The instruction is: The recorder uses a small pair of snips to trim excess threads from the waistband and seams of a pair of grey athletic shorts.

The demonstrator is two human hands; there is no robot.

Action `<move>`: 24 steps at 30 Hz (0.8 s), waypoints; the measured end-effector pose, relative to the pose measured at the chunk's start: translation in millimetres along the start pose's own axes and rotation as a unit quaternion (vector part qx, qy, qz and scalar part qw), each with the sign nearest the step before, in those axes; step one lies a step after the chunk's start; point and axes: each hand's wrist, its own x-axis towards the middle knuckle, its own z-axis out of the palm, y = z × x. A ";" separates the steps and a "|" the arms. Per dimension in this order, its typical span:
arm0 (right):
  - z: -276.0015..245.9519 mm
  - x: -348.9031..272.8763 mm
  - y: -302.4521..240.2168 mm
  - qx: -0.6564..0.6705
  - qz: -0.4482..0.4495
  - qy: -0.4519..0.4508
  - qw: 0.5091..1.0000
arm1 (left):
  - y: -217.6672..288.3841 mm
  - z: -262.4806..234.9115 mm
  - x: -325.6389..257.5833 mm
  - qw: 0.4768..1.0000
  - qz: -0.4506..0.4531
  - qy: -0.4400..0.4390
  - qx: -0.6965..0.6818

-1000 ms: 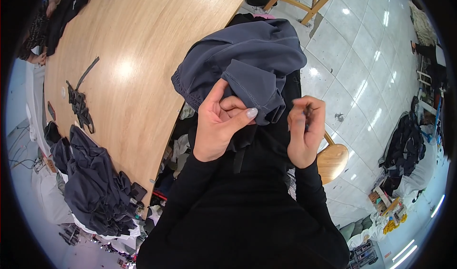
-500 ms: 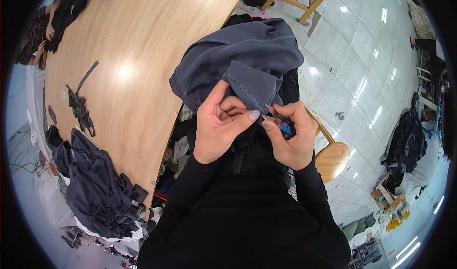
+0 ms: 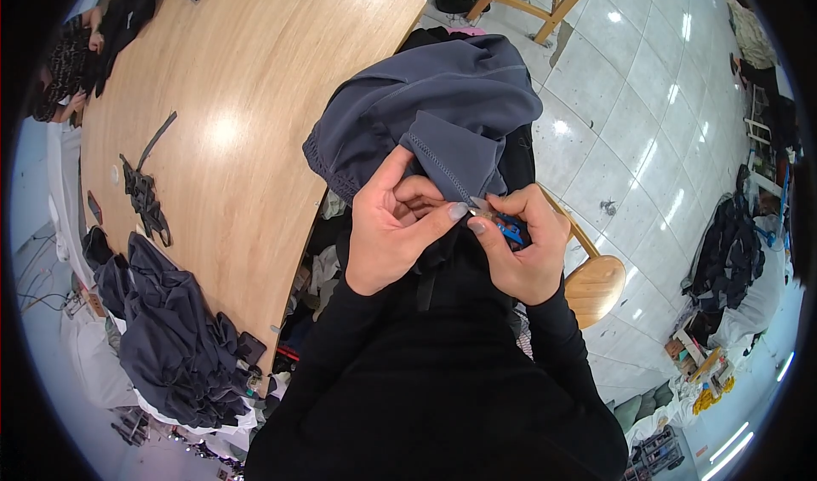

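A dark grey garment point(image 3: 374, 98) is bunched over my lap beside the table edge, with a stitched hem folded up toward me. My left hand point(image 3: 387, 234) pinches that hem between thumb and fingers. In my right hand point(image 3: 532, 247) is a small pair of blue-handled thread snips point(image 3: 512, 231), partly hidden by the fingers. Their metal tip sits at the hem's near corner, close to my left thumb. Whether the blades touch a thread is too small to tell.
On the left stands a wooden table point(image 3: 255, 47) with black straps point(image 3: 145, 196) and a heap of dark garments point(image 3: 179, 328). Another person's hand point(image 3: 95, 40) shows at the far left. A wooden stool point(image 3: 594, 289) is at my right on the tiled floor.
The right hand and snips have shifted slightly at the hem corner. My left hand keeps its pinch on the garment. The other person's hands have moved a little.
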 end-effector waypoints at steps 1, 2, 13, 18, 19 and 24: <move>-0.4 0.7 0.3 -0.004 -0.001 -0.003 1.000 | 0.1 -0.1 0.0 1.000 0.000 0.000 0.000; -0.5 1.3 0.4 -0.008 -0.003 -0.005 1.000 | 0.2 -0.1 0.0 1.000 0.001 0.001 -0.002; 1.4 0.6 6.9 0.024 0.028 -0.008 0.999 | 1.9 0.1 -0.2 1.000 -0.008 0.010 -0.001; 1.8 -0.4 9.6 0.103 0.079 0.020 0.991 | 2.1 -1.0 1.5 1.000 0.000 0.012 -0.007; 1.9 0.0 8.8 0.073 0.052 0.015 0.996 | 2.1 -1.0 1.7 1.000 0.000 0.012 -0.008; 4.0 -1.4 9.7 0.047 0.033 0.004 0.998 | 2.0 -0.2 -0.2 1.000 -0.006 0.011 -0.005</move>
